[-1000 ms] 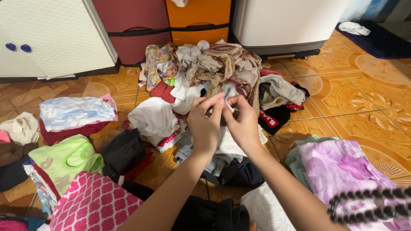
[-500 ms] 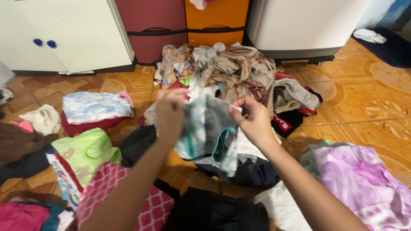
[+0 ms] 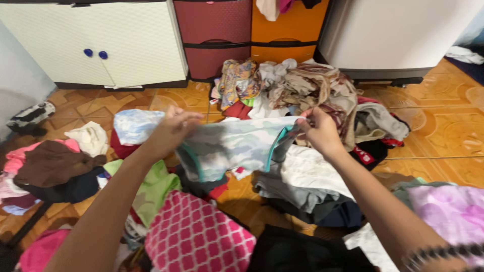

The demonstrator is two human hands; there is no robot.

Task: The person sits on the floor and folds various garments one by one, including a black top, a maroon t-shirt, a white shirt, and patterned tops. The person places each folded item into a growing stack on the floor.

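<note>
since the earlier frame both hands had drawn apart, stretching the pale teal-trimmed garment (image 3: 229,146) flat above the floor's clothes heap (image 3: 302,90). left hand (image 3: 169,132) and right hand (image 3: 318,132) pinched its upper corners, fingers closed, apparently to square it.

A thin, soft cloth garment (image 3: 232,146), pale and matt with teal edging, is stretched out. The floor (image 3: 438,113) is laid with glossy orange tile. The drawers (image 3: 212,30) look like textured plastic, maroon and orange. A pink patterned cloth (image 3: 199,236) appears matt and woven.
</note>
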